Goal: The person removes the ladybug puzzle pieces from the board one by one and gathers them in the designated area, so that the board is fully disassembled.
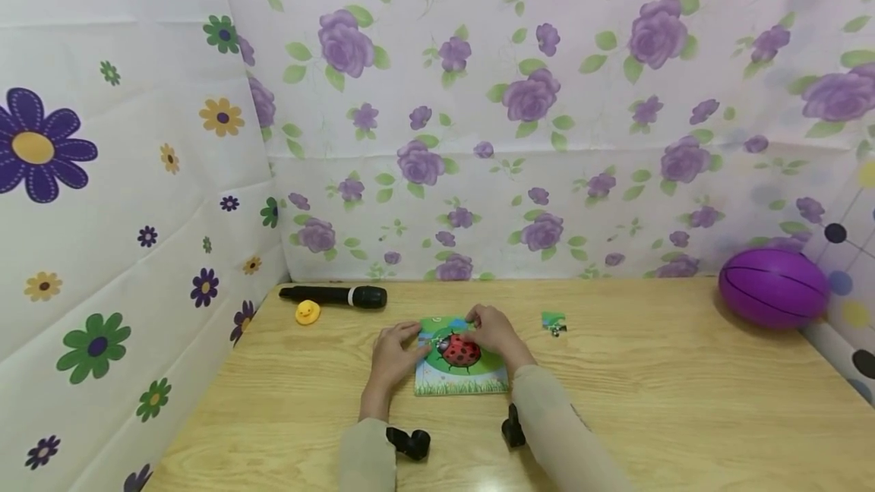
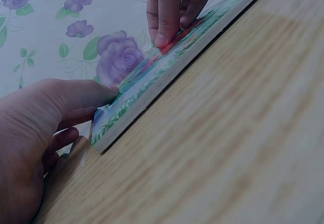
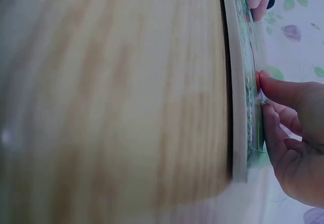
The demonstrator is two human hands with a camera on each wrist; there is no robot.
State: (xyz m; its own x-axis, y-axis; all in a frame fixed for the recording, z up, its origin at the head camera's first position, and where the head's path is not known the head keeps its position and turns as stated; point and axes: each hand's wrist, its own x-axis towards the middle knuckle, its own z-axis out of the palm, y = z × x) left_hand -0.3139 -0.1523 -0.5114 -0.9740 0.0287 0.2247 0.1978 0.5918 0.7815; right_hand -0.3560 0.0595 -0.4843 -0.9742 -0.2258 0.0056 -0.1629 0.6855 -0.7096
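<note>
A ladybug jigsaw puzzle (image 1: pixel 461 384) in a square tray lies flat on the table, a red spotted ladybug on green at its middle. My left hand (image 1: pixel 395 355) grips its left edge; in the left wrist view the thumb (image 2: pixel 104 93) rests on top and the other fingers curl beside the edge. Over the upper right of the picture, my right hand (image 1: pixel 495 332) pinches a puzzle piece against the surface. The right wrist view shows the thumb (image 3: pixel 281 89) and fingertips close together there, hiding most of the piece. A loose puzzle piece (image 1: pixel 554 323) lies to the right.
At the back left lie a black microphone (image 1: pixel 335 296) with a white ring and a yellow rubber duck (image 1: pixel 307 313). A purple ball (image 1: pixel 774 287) sits in the far right corner. Flowered cloth (image 1: pixel 437 112) hangs behind the wooden table (image 1: pixel 683 401).
</note>
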